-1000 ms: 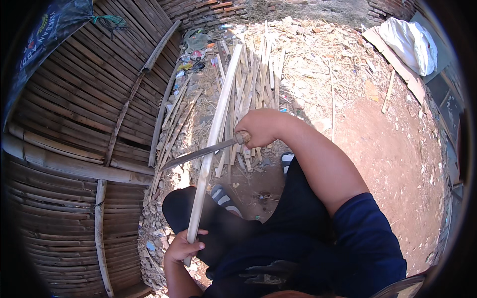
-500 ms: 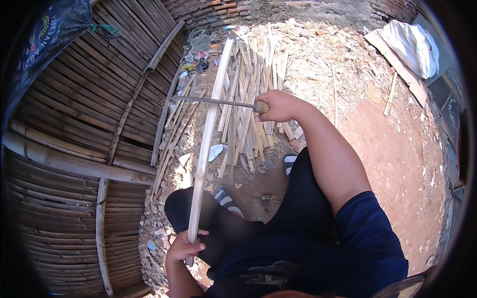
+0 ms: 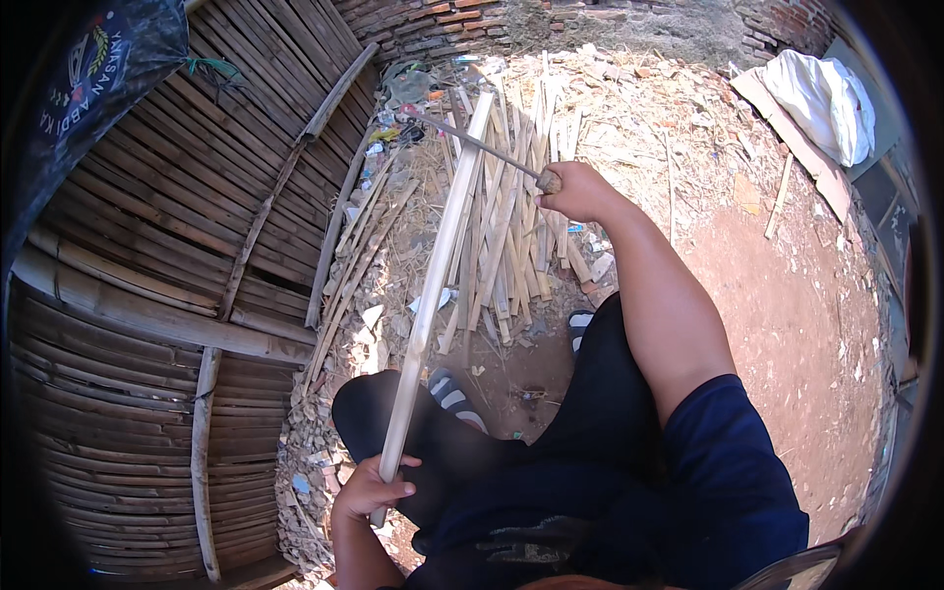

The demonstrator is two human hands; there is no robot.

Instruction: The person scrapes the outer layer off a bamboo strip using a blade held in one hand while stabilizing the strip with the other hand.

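Observation:
My left hand (image 3: 376, 490) is closed round the lower end of a long pale bamboo strip (image 3: 431, 303), which slants up and away past my left knee. My right hand (image 3: 582, 193) grips the short wooden handle of a machete (image 3: 501, 157). Its narrow dark blade lies across the strip near the far end, pointing to the far left; whether the edge touches the wood I cannot tell. Beyond and below the strip, a heap of split bamboo strips (image 3: 511, 226) is spread on the ground.
A bamboo-slat wall (image 3: 128, 364) runs along the left, with a dark printed sheet (image 3: 108, 88) at its top. At the back stands a brick wall (image 3: 442, 29). A white sack (image 3: 821, 108) rests far right on a flat board (image 3: 796, 147). Litter and chips cover the ground.
The machete has moved farther up the strip, toward its far end, and its blade tilts more, tip swung away. My left hand keeps its hold on the near end.

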